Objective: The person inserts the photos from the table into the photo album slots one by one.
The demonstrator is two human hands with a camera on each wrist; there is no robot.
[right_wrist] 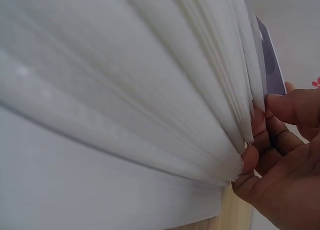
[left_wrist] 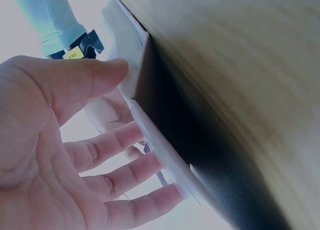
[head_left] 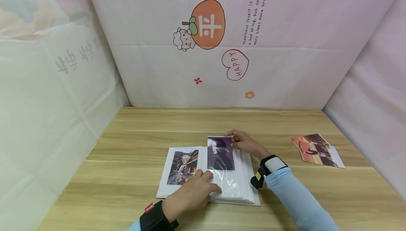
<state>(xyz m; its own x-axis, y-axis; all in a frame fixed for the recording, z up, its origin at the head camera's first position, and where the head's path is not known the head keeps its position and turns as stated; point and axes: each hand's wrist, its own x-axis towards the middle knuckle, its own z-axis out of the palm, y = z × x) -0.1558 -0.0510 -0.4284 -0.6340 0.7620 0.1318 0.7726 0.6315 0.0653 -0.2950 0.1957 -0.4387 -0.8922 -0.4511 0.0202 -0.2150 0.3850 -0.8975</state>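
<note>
A white photo album (head_left: 245, 188) lies open on the wooden table (head_left: 127, 135). Its left page holds a photo of a costumed figure (head_left: 183, 166). A dark portrait photo (head_left: 220, 153) stands partly inside the clear sleeve of the right page. My right hand (head_left: 238, 141) pinches that photo's top right corner. In the right wrist view the right hand (right_wrist: 280, 155) lies against the fanned page edges (right_wrist: 150, 89), with the photo (right_wrist: 267, 64) behind them. With straight fingers, my left hand (head_left: 201, 186) presses the sleeve just below the photo. From the left wrist, the left hand (left_wrist: 85, 140) touches the album's edge (left_wrist: 155, 140).
A small loose pile of photos (head_left: 315, 150) lies on the table at the right, near the side wall. Paper-covered walls close in the table at the back and on both sides. Bare wood shows around the album.
</note>
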